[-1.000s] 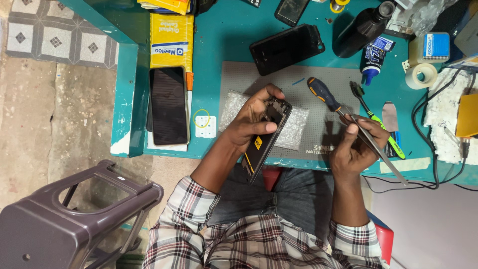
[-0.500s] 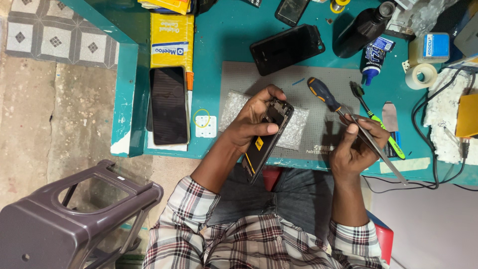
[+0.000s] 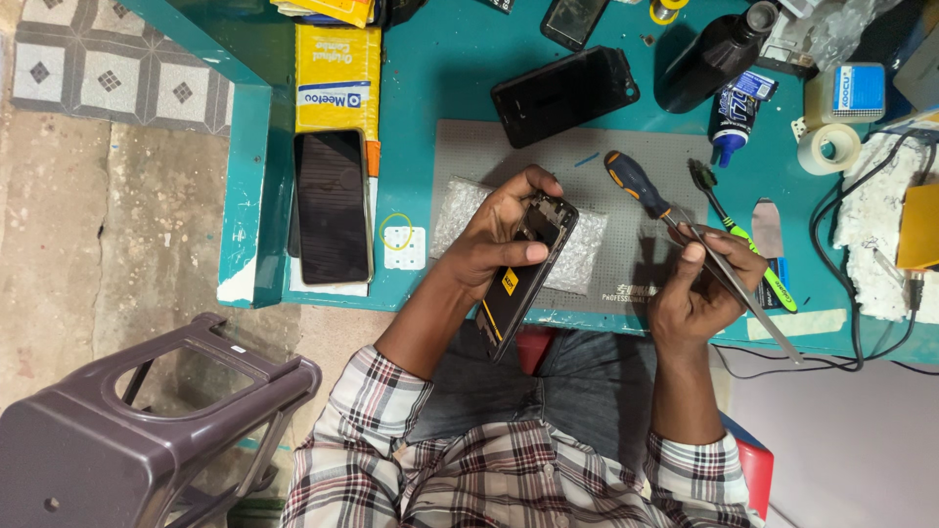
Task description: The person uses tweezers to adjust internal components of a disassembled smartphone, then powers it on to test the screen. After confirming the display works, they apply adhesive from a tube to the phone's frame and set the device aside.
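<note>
The person's left hand (image 3: 499, 240) is wrapped around an opened black smartphone (image 3: 523, 279) with a small yellow label on its exposed inside, holding it tilted over the near edge of the grey rubber work mat (image 3: 646, 264), its lower end hanging past the teal-painted wooden table (image 3: 430, 88) above the lap. The right hand (image 3: 699, 288) is closed in a pinch on long thin metal tweezers (image 3: 748, 293), whose shaft runs down and right from the fingers; the tips sit near the thumb, apart from the phone.

As to progress, the phone's back looks already off, since internal parts show at the top end, though the view is too small to say which parts remain fitted. The tweezers are not yet at the phone, so the inside work seems to be still in hand rather than finished.

On the mat lie a clear bubble-wrap pouch (image 3: 587, 249) under the phone and a screwdriver with a blue and orange handle (image 3: 636, 183). Beyond the mat rest 1 black phone lying face down (image 3: 564, 95), a black bottle (image 3: 709, 54), a blue and white glue tube (image 3: 734, 112) and a roll of clear tape (image 3: 827, 149). At the table's left edge lies a dark glass phone screen (image 3: 333, 205) beside a yellow cardboard box (image 3: 337, 78). A grey plastic stool (image 3: 147, 430) stands on the floor.
</note>
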